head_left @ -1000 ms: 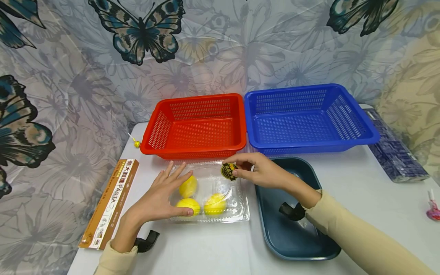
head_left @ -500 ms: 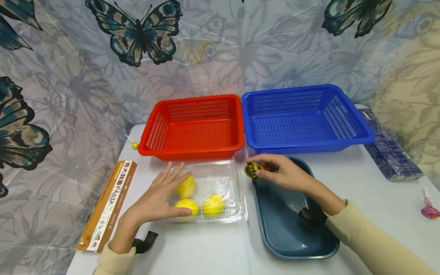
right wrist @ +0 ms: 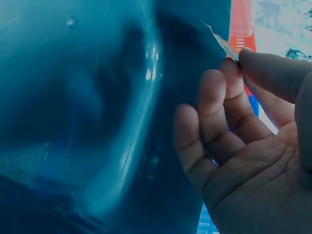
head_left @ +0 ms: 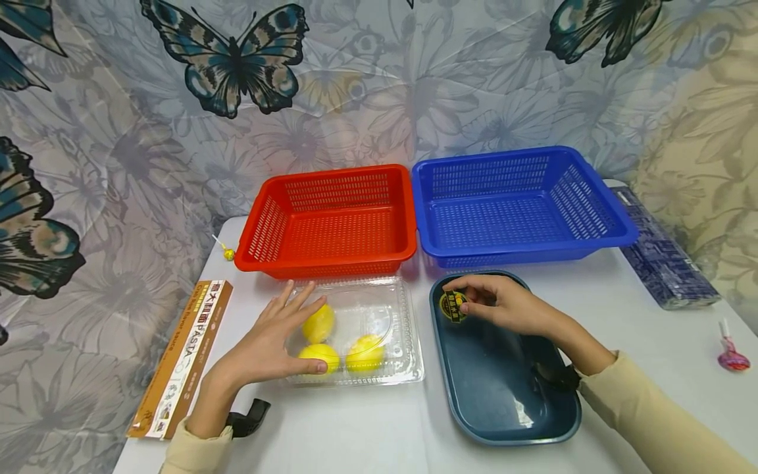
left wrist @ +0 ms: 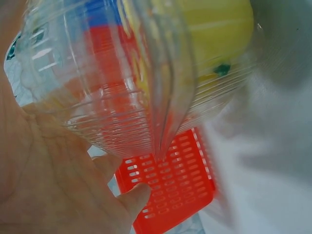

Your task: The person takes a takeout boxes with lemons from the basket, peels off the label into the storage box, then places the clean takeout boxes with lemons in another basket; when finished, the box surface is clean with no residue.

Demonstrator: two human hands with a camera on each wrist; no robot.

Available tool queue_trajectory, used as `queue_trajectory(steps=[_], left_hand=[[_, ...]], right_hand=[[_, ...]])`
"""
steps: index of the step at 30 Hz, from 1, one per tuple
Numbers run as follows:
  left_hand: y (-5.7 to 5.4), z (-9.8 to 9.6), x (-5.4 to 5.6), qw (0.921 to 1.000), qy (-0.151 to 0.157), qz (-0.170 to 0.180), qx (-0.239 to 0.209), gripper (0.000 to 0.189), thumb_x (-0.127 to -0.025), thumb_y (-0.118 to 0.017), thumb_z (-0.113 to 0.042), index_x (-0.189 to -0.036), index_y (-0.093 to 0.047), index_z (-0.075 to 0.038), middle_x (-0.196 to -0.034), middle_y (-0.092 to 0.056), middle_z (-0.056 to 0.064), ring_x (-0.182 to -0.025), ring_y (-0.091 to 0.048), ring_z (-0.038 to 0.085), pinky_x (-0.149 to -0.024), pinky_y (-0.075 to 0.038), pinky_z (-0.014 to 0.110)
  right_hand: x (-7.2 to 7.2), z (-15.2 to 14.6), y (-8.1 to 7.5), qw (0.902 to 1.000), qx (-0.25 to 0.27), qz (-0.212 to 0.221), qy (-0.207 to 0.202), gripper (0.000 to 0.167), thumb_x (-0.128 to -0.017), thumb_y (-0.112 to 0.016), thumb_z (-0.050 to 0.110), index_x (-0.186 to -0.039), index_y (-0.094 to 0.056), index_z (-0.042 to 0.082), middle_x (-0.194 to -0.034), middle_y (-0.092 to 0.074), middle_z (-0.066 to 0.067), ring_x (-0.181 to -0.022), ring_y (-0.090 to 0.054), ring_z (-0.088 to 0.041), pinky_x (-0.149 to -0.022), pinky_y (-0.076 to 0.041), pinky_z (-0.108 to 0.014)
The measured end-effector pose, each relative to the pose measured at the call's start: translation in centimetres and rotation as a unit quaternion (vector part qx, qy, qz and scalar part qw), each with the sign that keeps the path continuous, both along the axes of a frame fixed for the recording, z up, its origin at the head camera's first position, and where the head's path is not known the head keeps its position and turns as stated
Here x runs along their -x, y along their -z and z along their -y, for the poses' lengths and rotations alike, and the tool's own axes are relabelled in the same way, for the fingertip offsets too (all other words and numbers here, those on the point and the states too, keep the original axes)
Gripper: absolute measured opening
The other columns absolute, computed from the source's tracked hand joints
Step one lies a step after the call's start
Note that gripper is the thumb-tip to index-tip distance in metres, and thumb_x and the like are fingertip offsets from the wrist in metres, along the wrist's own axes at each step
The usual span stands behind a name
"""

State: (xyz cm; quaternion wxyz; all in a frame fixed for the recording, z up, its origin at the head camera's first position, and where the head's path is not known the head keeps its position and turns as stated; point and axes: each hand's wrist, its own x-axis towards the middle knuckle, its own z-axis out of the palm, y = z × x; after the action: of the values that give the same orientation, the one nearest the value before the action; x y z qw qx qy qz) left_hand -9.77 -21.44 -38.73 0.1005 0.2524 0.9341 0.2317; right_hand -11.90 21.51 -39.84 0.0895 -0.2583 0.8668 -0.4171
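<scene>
A printed label (head_left: 453,307) is held in the air over the eleven o'clock corner of the tray (head_left: 497,388). It is pinched by its edge between thumb and index finger of the right hand (head_left: 503,306); the other fingers are loosely bent, with nothing else gripped. In the right wrist view the label is seen almost edge-on, slightly curved.

The clear box (head_left: 355,306) lies between eight and nine o'clock from the label, its lid apparently down. Three lemons (head_left: 365,353) are seen inside, at nine, about eight and near six o'clock. The box's nine o'clock side is covered by the left hand (head_left: 269,342), its fingers straight and widely spread, nothing grasped; how firmly the box is touched cannot be told.

If the label is sticky-backed, as seems likely, only a small margin should be pinched, its back held off fingertips and tray, and its face held flat so that no fold is made. The box is best steadied with light, flat pressure near its rim, as thin plastic may be dented.

Farther out, the red basket (head_left: 343,234) is set at ten o'clock, the blue basket (head_left: 497,217) at one and the pasta box (head_left: 180,359) near nine.
</scene>
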Motion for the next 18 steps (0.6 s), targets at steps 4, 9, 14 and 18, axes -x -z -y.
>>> queue_trajectory(steps=[4,9,14,18], left_hand=[[0.0,0.0,0.0,1.0,-0.001,0.002,-0.003,0.107,-0.07,-0.084,-0.062,-0.159,-0.036,-0.027,-0.173,-0.015,0.0,-0.161,0.003,0.034,-0.124,-0.004,0.067],[0.0,0.0,0.0,1.0,0.0,0.002,-0.002,0.108,-0.07,-0.084,-0.064,-0.159,-0.036,-0.027,-0.173,-0.015,0.0,-0.161,0.003,0.034,-0.124,-0.004,0.068],[0.2,0.1,0.0,1.0,-0.001,0.001,-0.003,0.107,-0.07,-0.086,-0.06,-0.159,-0.037,-0.027,-0.173,-0.015,0.001,-0.161,0.003,0.034,-0.124,-0.004,0.068],[0.3,0.1,0.0,1.0,-0.001,-0.001,-0.006,0.107,-0.07,-0.086,-0.058,-0.159,-0.037,-0.027,-0.173,-0.016,0.001,-0.161,0.003,0.034,-0.124,-0.004,0.068]], right_hand=[[0.0,-0.1,0.3,0.9999,-0.008,0.01,-0.006,0.037,-0.093,-0.073,0.009,-0.129,-0.067,0.01,-0.085,-0.06,0.003,-0.071,-0.055,-0.006,-0.061,-0.048,-0.021],[0.3,-0.1,0.7,0.9982,-0.015,0.045,-0.037,0.036,-0.094,-0.07,0.005,-0.13,-0.065,0.005,-0.082,-0.061,0.001,-0.066,-0.055,-0.004,-0.058,-0.048,-0.021],[0.5,-0.1,1.2,0.996,-0.027,0.056,-0.064,0.036,-0.093,-0.067,0.0,-0.129,-0.064,0.003,-0.08,-0.061,0.003,-0.064,-0.053,-0.002,-0.057,-0.047,-0.02],[0.5,-0.1,1.4,0.9961,-0.028,0.047,-0.07,0.037,-0.092,-0.066,-0.004,-0.128,-0.064,0.002,-0.08,-0.061,0.003,-0.064,-0.053,-0.001,-0.057,-0.048,-0.02]])
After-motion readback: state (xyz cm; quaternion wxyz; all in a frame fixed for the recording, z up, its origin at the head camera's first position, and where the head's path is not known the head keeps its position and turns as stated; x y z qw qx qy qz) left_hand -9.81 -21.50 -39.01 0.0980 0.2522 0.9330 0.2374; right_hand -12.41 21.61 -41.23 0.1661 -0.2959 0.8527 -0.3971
